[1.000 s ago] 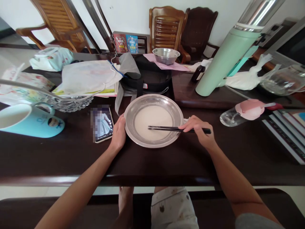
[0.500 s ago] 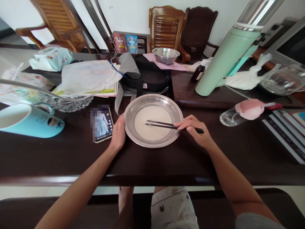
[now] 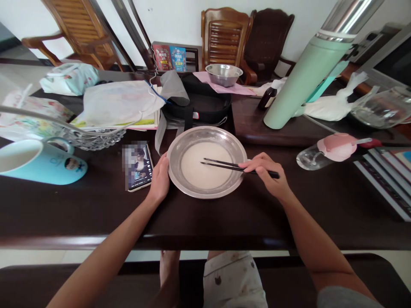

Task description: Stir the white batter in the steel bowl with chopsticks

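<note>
A wide steel bowl [image 3: 175,168] stands on the dark wooden table in front of me, with a pale, milky batter-like mixture [image 3: 205,175] in its bottom. My left hand [image 3: 160,179] grips the bowl's left rim, its fingers partly hidden behind the side. Over the bowl's right rim, my right hand [image 3: 265,174] holds a pair of black chopsticks [image 3: 228,165], thumb and fingers closed round them. Their tips are slightly apart and point left, over or at the surface of the mixture; I cannot tell if they touch it.
Left of the bowl lies a lit phone [image 3: 140,167], with a blue mug [image 3: 45,162] and a glass basket [image 3: 93,137] beyond. Behind are a black bag [image 3: 205,105] and a small steel bowl [image 3: 224,76]. A green thermos [image 3: 305,81] and pink-lidded cup [image 3: 334,147] stand right.
My right hand and the chopsticks have shifted slightly to the right. My left hand and the bowl have stayed put. The picture on the phone screen is different.
</note>
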`<state>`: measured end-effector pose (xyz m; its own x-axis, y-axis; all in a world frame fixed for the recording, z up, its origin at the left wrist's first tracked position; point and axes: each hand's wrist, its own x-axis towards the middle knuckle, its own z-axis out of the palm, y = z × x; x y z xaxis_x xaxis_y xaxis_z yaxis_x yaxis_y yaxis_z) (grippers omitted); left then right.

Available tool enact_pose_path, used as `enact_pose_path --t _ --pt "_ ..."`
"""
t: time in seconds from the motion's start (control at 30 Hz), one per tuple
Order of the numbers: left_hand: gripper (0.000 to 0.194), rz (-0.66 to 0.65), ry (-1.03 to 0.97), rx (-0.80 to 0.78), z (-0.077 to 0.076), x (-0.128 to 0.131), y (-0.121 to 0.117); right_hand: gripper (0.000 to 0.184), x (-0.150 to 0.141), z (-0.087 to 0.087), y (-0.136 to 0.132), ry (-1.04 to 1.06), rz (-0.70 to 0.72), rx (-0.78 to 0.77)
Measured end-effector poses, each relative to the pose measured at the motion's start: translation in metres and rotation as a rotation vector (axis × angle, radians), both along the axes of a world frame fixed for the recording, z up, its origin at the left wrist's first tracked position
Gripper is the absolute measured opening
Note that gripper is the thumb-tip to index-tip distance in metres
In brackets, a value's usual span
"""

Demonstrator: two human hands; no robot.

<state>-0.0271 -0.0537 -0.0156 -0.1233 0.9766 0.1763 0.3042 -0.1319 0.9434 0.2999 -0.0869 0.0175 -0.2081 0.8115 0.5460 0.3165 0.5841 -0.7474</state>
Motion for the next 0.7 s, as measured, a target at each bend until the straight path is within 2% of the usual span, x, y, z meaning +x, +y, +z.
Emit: enact_pose_path --t 0.07,0.17,0.3,0.4,0.5,0.6,0.7 --pt "0.064 -0.001 -0.005 0.005 -0.0004 0.0 0.0004 0.039 0.0029 -0.0012 -0.0001 0.077 -0.034 0.021" --pt "0.064 0.002 -0.002 0.0 -0.0002 0.0 0.0003 0.046 0.0039 -0.0023 -0.0002 0.137 0.028 0.014" --pt "0.062 0.007 -0.015 -0.005 0.0007 0.0004 -0.0001 0.036 -0.0003 -0.001 0.0005 0.001 0.092 -0.027" --pt "0.062 0.01 -0.009 -0.004 0.0008 0.0006 -0.0001 0.033 0.0007 -0.0006 0.0009 -0.007 0.012 -0.007" --pt "0.06 0.013 -0.001 -0.009 0.0007 0.0005 0.0 0.043 0.0045 -0.0018 0.0005 0.093 -0.04 0.028" --pt "0.059 0.009 -0.006 -0.008 0.0005 0.0005 0.0001 0.046 0.0038 -0.0019 -0.0002 0.106 0.05 0.023" --pt "0.059 0.011 -0.012 0.003 0.0001 0.0008 0.0002 0.038 -0.0006 -0.0004 -0.0003 0.002 0.114 -0.013"
